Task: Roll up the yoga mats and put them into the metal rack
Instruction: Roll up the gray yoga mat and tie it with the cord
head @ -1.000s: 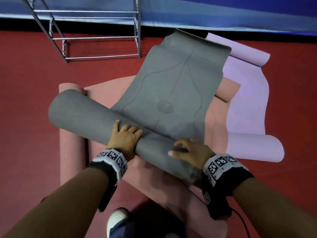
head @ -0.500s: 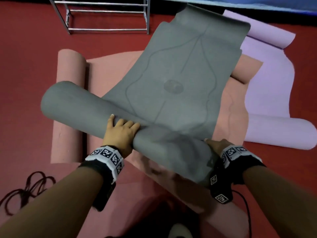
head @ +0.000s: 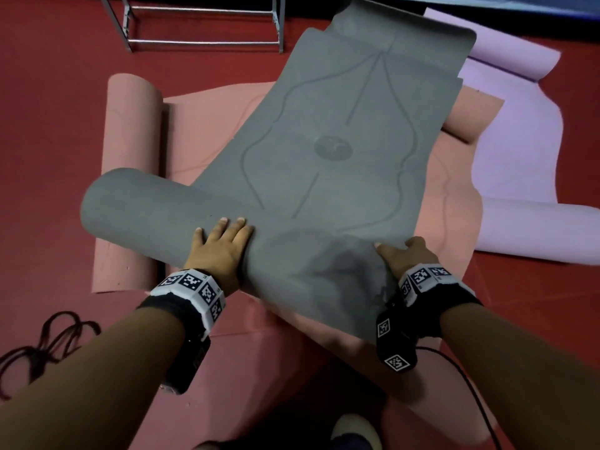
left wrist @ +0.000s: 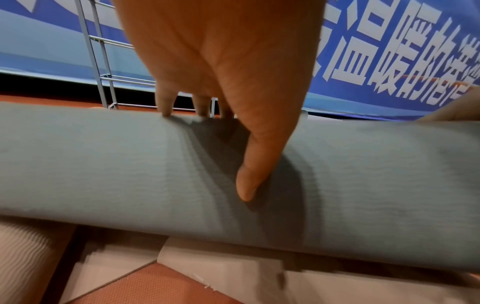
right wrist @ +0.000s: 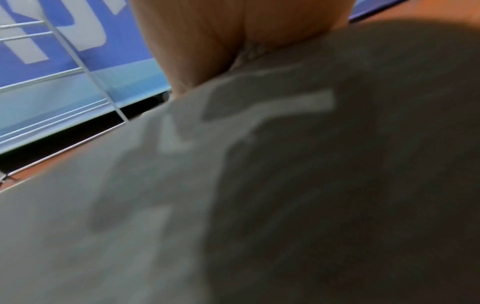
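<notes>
A grey yoga mat (head: pixel 341 125) lies half rolled on top of a pink mat. Its roll (head: pixel 156 209) runs slantwise from left to lower right, and the flat part stretches away toward the metal rack (head: pixel 201 43). My left hand (head: pixel 220 245) presses on the middle of the roll, fingers straight over its top and thumb (left wrist: pixel 249 176) on the near side. My right hand (head: pixel 402 254) lies against the roll's right end with the thumb stretched along it. In the right wrist view its palm (right wrist: pixel 233 30) meets the grey roll (right wrist: pixel 182 205) and the fingers are hidden.
The pink mat (head: pixel 207 125) has its own roll (head: pixel 130 177) at the left. A lilac mat (head: pixel 519 157) with a rolled end (head: pixel 535 232) lies to the right. A black cable (head: pixel 48 345) sits on the red floor at lower left, a shoe (head: pixel 354 430) at the bottom edge.
My right hand slid from the top of the grey roll to its right end. The left hand's fingers straightened over the roll, which has turned a little farther along the mat.
</notes>
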Demonstrator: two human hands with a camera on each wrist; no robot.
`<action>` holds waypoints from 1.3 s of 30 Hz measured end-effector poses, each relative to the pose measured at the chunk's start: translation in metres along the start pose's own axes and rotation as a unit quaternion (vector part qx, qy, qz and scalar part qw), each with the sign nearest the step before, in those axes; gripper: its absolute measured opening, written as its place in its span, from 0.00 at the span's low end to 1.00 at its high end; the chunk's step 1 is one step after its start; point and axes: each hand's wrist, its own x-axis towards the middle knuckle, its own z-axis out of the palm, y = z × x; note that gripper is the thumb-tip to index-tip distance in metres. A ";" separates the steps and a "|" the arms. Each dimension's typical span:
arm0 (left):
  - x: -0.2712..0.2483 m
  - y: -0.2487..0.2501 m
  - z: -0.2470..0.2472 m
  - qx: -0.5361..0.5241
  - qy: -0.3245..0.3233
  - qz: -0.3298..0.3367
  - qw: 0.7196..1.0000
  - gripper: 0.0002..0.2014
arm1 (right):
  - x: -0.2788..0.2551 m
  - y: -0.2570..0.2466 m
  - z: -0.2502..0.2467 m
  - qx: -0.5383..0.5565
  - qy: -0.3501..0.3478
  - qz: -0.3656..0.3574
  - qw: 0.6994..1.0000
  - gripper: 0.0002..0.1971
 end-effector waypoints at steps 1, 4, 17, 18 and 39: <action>-0.004 0.000 -0.002 -0.014 -0.006 -0.005 1.000 0.46 | -0.006 0.001 -0.002 0.022 0.004 -0.007 1.000 0.39; -0.016 0.003 -0.014 -0.053 0.006 -0.015 0.998 0.45 | -0.018 0.005 -0.006 0.096 0.020 -0.017 0.995 0.43; -0.121 0.032 -0.079 -0.083 0.054 -0.053 0.994 0.42 | -0.113 -0.009 -0.074 0.235 -0.119 -0.166 0.950 0.38; -0.133 0.035 -0.086 -0.096 0.079 -0.049 0.991 0.43 | -0.138 -0.010 -0.083 0.225 -0.141 -0.196 0.944 0.33; -0.222 0.101 -0.110 0.008 0.029 0.043 0.999 0.34 | -0.225 0.082 -0.188 0.111 -0.151 -0.305 0.934 0.39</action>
